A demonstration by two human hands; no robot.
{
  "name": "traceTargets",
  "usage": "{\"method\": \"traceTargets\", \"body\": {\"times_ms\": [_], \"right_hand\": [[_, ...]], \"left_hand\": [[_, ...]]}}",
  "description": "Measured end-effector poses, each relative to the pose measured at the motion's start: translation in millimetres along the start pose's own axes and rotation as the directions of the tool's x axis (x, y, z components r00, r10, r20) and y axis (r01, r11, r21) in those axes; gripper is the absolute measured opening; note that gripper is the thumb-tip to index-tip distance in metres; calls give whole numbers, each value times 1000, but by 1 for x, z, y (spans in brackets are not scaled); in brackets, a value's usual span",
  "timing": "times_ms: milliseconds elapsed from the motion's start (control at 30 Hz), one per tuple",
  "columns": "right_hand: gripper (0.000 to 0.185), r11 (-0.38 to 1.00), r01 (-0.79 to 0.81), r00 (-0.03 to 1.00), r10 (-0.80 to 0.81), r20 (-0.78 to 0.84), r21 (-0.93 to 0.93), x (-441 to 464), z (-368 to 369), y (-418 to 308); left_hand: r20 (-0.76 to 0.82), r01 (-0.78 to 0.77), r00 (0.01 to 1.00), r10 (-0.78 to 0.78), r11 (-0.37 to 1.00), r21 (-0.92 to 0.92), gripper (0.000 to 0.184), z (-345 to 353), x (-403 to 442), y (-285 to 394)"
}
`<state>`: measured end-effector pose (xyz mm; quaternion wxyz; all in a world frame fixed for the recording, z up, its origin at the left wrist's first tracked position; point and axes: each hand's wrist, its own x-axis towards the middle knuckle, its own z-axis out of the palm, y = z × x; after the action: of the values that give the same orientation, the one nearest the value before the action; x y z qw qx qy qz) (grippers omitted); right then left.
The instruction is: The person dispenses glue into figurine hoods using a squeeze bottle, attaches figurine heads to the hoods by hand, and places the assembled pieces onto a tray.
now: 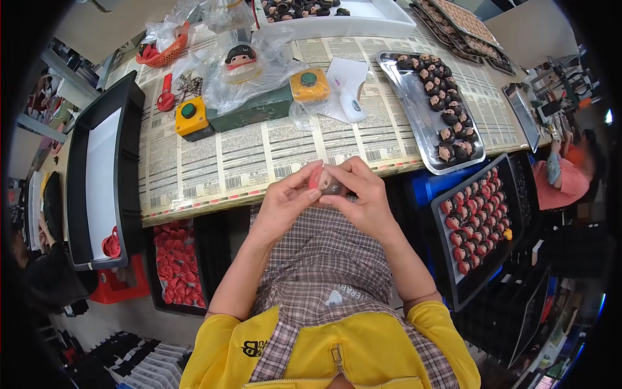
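Note:
Between both hands, just in front of the table edge, is a small doll head (329, 185) with a painted face, a dark cap part and a red part. My left hand (289, 198) pinches its red side with thumb and fingers. On the dark side, my right hand (363, 198) grips it with fingertips and thumb. The head lies tilted sideways, and my fingers hide part of it. Beyond the hands, a finished-looking doll head with a black cap (240, 57) rests on clear plastic wrapping.
Two yellow button boxes (193, 118) flank a green block (253, 108). To the right, a metal tray (424, 139) holds dark doll heads; below it sits a tray of red ones (476, 220). A black bin (103, 168) and red pieces (175, 266) are left. Another person (564, 178) sits far right.

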<state>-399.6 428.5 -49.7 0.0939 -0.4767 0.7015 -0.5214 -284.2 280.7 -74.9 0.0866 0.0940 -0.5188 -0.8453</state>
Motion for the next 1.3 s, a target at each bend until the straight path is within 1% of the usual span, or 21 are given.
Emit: {"method": "traceTargets", "body": {"times_ms": [100,200,400,500,600,700,800,900,967,1000,1100,1200,1300], "right_hand": [[49,995,-45,999,47,-16,86,-1,3,2],[48,990,-69,997,72,-19,127,-1,4,3],[48,982,-123,992,126,-11,143,-2,3,0],[47,1000,-30,999,30,-14,9,-3,5,-2],[49,981,117,993,-115,20,-153,-1,6,-2],[52,972,48,996,-31,78,-231,-2,7,-5],[53,967,-11,993,40,107,-256,-2,8,-5],[53,968,4,994,25,110,-252,-4,9,-3],[53,960,29,993,4,118,-278,-6,10,-4],[53,956,41,993,-6,122,-291,-6,10,-5],[53,965,61,995,-39,91,-254,-8,14,-1],[53,972,70,997,-64,32,-226,-9,19,2],[53,978,63,998,-64,1,-197,-12,22,6]], "left_hand": [[6,-7,1000,7,1000,-7,51,0,0,-1],[4,-9,1000,9,1000,-1,51,1,-1,-1],[4,12,1000,-12,1000,-3,50,1,-1,-1],[-4,13,1000,-13,998,58,48,0,0,6],[-32,77,997,-74,991,112,48,-5,2,8],[-73,81,995,-67,975,205,50,-2,2,6],[-115,56,993,-22,951,303,49,2,3,2],[-124,0,990,63,894,448,48,4,3,-3],[-118,-16,988,100,826,564,44,5,2,-2],[-113,-23,987,118,786,618,43,7,2,1],[-115,13,985,132,600,800,42,19,1,15],[-48,-120,956,288,538,834,42,18,4,5],[-44,-160,930,366,509,846,43,19,5,-4]]}}
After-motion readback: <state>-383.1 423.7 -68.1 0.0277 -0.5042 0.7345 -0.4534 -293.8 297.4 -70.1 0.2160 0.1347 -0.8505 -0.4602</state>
